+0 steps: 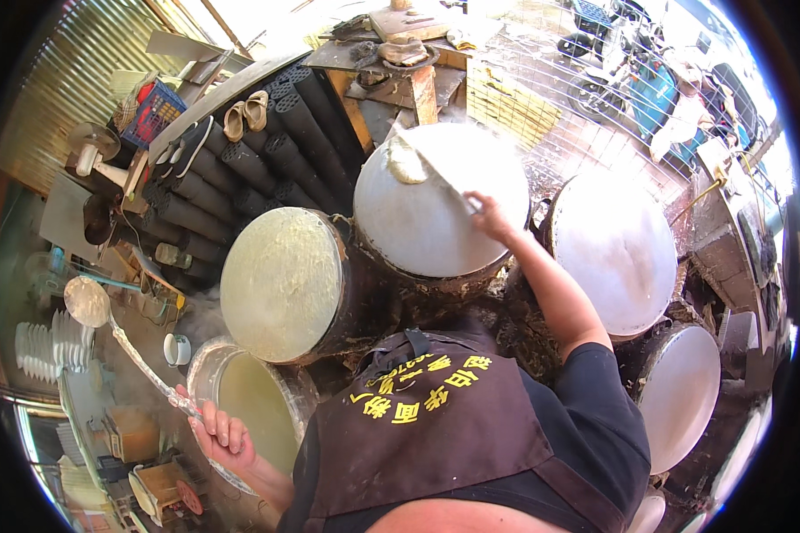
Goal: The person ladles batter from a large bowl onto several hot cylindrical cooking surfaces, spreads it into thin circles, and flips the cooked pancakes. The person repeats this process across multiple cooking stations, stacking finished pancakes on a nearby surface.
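Observation:
My left hand (pixel 224 436) grips the handle of a long ladle (pixel 87 301), whose bowl is raised at the left. Below and beside that hand stands a large pot (pixel 257 406) of cloudy yellowish liquid. My right hand (pixel 490 216) holds the end of a long, thin, flat tool (pixel 433 160) over the middle round griddle (pixel 433 233). At that griddle's upper left, by the tool, lies a pale clump of batter or dough (pixel 405 163). A thin yellowish layer coats the left griddle (pixel 283 286).
More round griddles stand at the right (pixel 613 253) and lower right (pixel 680 400). Coal briquettes (pixel 307 113) are stacked behind, with shoes (pixel 245 114) on top. An electric fan (pixel 95 148) and a small white cup (pixel 177 350) are at the left. Wire mesh (pixel 533 100) stands behind.

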Tool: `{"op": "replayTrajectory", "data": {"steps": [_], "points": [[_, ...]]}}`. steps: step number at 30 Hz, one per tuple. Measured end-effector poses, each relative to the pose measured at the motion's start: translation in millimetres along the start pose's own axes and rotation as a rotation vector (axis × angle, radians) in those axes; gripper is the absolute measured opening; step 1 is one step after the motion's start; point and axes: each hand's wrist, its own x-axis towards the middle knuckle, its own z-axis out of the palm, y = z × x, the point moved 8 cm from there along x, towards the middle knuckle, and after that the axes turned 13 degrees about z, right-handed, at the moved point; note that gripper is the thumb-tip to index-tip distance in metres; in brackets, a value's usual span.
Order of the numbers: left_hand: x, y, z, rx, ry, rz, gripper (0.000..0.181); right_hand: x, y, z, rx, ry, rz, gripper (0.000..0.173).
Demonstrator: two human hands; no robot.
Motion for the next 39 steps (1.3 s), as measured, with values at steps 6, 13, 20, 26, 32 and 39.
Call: {"op": "replayTrajectory", "data": {"steps": [6,13,20,26,32,39], "points": [[-19,-3,8,0.049,0.060,0.044,0.054,-24,-9,-54,-0.077,0.027,-0.028,0.050],[-24,-11,14,0.107,0.049,0.020,0.058,-26,-44,-31,-0.164,-0.093,-0.105,0.048],[-33,-10,10,0.157,0.122,0.029,0.053,4,-16,-83,-0.096,0.052,0.004,0.047],[-38,-11,10,0.113,0.121,0.024,0.051,-6,-40,-29,-0.195,-0.029,-0.459,0.043],[-40,-18,11,0.081,0.204,0.026,0.053,30,-17,-85,-0.204,0.181,-0.268,0.040],[-47,-23,15,0.064,0.226,0.025,0.053,-10,-37,-57,-0.209,-0.097,-0.532,0.038]]}}
